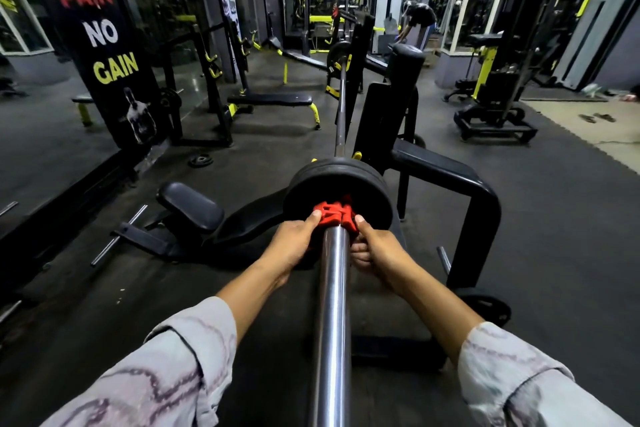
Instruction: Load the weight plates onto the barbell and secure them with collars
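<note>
While both hands (294, 243) (375, 248) pinch the red collar (334, 215) against black plates (337, 184), benches (270, 100) crowd around

Bare barbell sleeve (333, 305) is clear; red collar (334, 215) blocks the plates (337, 184).

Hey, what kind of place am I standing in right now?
A gym, almost certainly: both hands hold a red collar against weight plates on a barbell, with a flat bench and a "No Pain No Gain" banner behind.
</note>
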